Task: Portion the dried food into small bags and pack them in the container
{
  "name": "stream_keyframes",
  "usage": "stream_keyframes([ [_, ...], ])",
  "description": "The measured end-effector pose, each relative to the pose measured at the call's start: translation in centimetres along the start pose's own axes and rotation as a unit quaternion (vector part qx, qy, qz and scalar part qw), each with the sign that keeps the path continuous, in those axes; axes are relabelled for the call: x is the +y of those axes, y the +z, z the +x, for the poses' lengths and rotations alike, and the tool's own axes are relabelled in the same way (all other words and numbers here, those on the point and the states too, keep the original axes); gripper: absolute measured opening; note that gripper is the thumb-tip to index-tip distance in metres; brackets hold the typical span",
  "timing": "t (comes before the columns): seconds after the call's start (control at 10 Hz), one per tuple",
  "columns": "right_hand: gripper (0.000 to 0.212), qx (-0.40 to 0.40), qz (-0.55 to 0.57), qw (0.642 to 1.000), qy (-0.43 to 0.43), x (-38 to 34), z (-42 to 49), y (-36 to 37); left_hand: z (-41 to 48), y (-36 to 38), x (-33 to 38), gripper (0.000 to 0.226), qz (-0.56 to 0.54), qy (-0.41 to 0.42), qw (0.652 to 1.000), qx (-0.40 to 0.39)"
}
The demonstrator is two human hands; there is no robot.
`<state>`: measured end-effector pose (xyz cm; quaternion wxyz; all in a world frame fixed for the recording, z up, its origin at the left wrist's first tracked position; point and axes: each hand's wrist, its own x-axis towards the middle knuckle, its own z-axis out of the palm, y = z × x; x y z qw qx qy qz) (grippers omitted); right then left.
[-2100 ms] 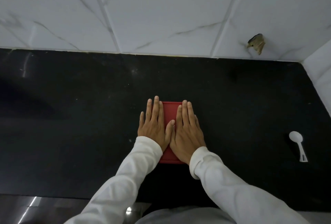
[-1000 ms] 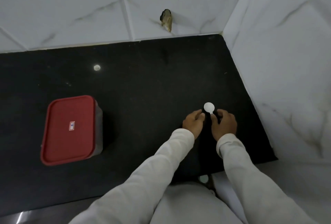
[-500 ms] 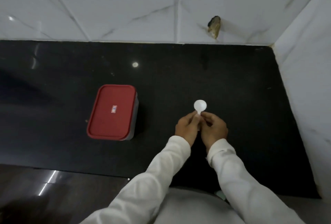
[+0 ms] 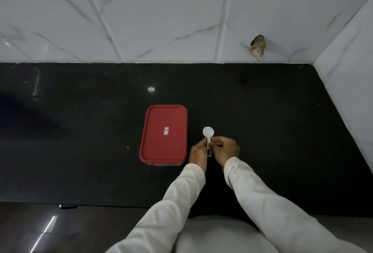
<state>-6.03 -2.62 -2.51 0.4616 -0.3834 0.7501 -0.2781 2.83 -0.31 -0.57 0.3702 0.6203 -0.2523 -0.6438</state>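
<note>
Head view.

- Box, red lid on, stands near the middle of the bench, a little toward the front edge. Its long axis runs front to back.
- Scoop is just right of the box, apart from it. Its long axis also runs front to back, parallel to the box: bowl toward the back edge, handle end toward the person.
- Left hand: fingers curled, pinching the handle from the left.
- Right hand: thumb and fingers curled, pinching the handle from the right.
- Cannot tell whether the scoop rests on the bench or is lifted.
- No bags or dried food in view.

Judgement: the box lies left of both hands, and the left hand is nearer to it. With the lid shut, packing looks finished or not yet begun; cannot tell which.
</note>
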Motion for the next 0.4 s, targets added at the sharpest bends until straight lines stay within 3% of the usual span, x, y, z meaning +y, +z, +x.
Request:
stream_keyframes([
  [0.2, 0.017, 0.003, -0.019, 1.000, -0.003, 0.1, -0.4, 0.2, -0.1, -0.6, -0.4, 0.042, 0.026, 0.002, 1.000, -0.003],
  [0.3, 0.015, 0.019, -0.026, 0.999, -0.027, 0.0, -0.7, -0.3, -0.9, -0.5, -0.7, 0.042, 0.105, 0.074, 0.992, 0.015],
  [0.4, 0.016, 0.076, -0.065, 0.993, -0.056, -0.6, -1.3, -1.4, -1.8, -0.1, -0.3, 0.048, 0.212, 0.171, 0.962, -0.007],
])
